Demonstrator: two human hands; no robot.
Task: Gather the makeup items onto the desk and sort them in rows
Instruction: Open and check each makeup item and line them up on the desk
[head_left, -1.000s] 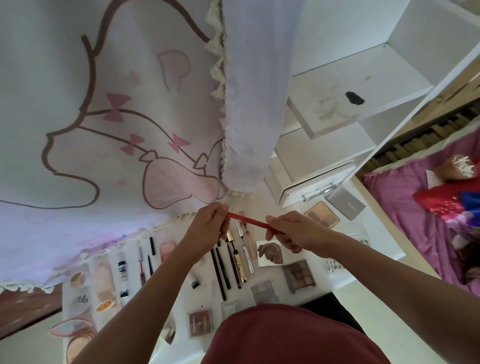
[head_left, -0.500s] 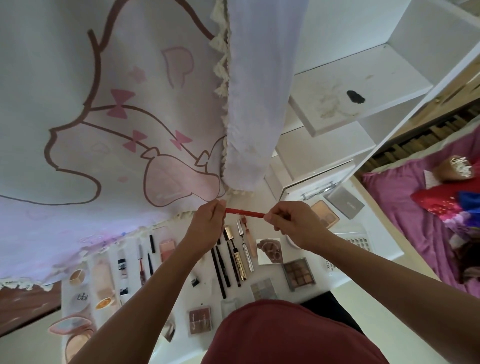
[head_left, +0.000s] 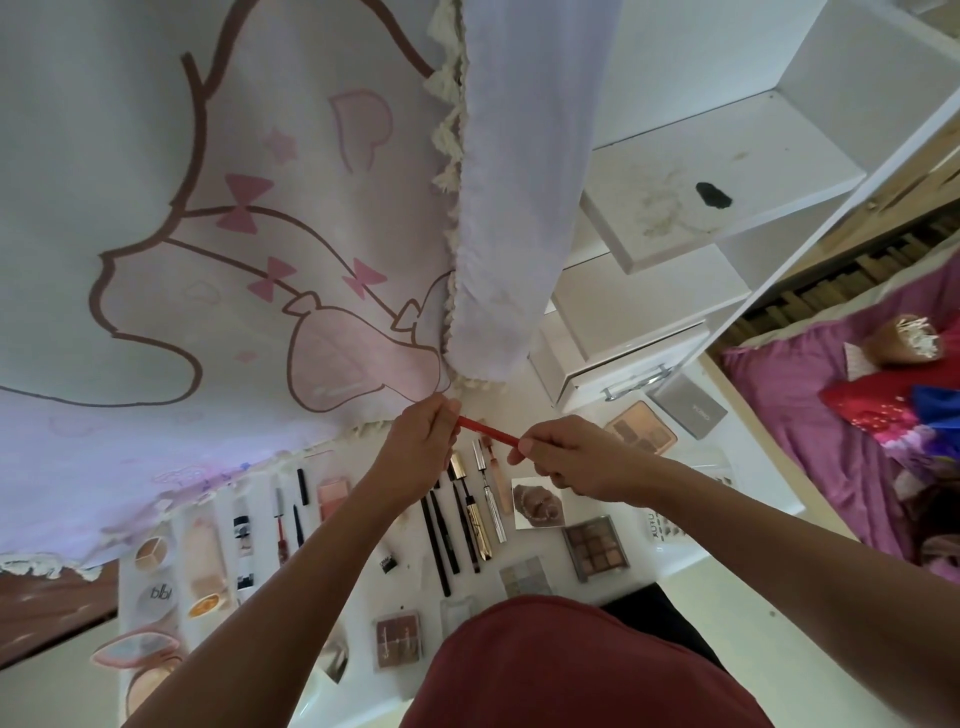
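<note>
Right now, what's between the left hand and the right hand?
A red pencil spans the gap in the head view; left hand and right hand each grip an end.

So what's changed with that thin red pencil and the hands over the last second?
The right hand slid along the thin red pencil toward the left hand, so less red shows between them. Nothing was let go: each hand still pinches an end. The makeup rows on the white desk stayed put.

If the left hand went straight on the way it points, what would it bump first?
Probably the curtain hanging just beyond the left hand, which pinches the red pencil; depth is unclear.
</note>
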